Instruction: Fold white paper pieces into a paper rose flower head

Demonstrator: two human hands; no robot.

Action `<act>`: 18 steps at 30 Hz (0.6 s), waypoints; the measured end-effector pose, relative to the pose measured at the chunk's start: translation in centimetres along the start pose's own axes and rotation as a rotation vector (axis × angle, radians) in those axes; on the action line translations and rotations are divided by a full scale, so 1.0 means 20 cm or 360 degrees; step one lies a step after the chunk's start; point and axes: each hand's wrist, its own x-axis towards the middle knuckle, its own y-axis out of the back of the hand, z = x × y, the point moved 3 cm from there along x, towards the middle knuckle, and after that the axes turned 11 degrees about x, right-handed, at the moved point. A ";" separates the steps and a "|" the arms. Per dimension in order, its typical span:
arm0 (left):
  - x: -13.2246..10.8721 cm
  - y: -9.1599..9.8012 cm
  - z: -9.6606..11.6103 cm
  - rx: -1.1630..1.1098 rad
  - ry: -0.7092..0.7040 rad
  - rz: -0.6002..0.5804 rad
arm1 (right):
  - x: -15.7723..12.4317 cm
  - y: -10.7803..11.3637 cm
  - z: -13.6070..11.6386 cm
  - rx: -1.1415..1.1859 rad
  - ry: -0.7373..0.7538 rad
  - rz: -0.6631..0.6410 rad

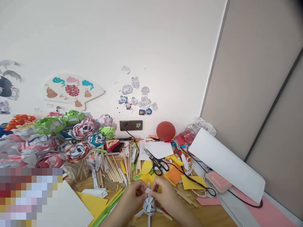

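Low in the middle of the head view, a folded white paper flower (149, 205) stands above the wooden table, narrow paper strips sticking out around its base. My left hand (136, 194) pinches the flower's upper part from the left. From the right, my right hand (162, 189) pinches the same upright paper piece, its fingertips close to the left ones. Just beyond my hands lie black-handled scissors (158, 164) and yellow paper (145, 170). The underside of the flower is mostly hidden.
Finished paper flowers (78, 151) pile up at the left, near wooden sticks (113, 170). A red balloon (165, 131) rests by the wall. Farther right are a yellow glue gun (176, 160) with its black cord, orange paper (174, 173), a pink calculator (218, 182) and a white board (227, 164).
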 end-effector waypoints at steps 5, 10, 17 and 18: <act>-0.01 0.02 0.02 0.0205 -0.0001 0.0021 | -0.01 0.00 -0.01 0.0167 -0.0039 -0.0150; -0.02 0.05 0.02 0.0265 -0.0013 0.0049 | -0.01 -0.03 0.01 0.0078 -0.0043 -0.0108; 0.00 0.10 -0.02 -0.0462 0.0141 -0.0348 | -0.02 -0.02 0.00 -0.0004 -0.0033 0.0001; 0.00 0.11 -0.01 -0.0537 0.0134 -0.0358 | -0.02 -0.01 -0.01 -0.0040 -0.0017 0.0011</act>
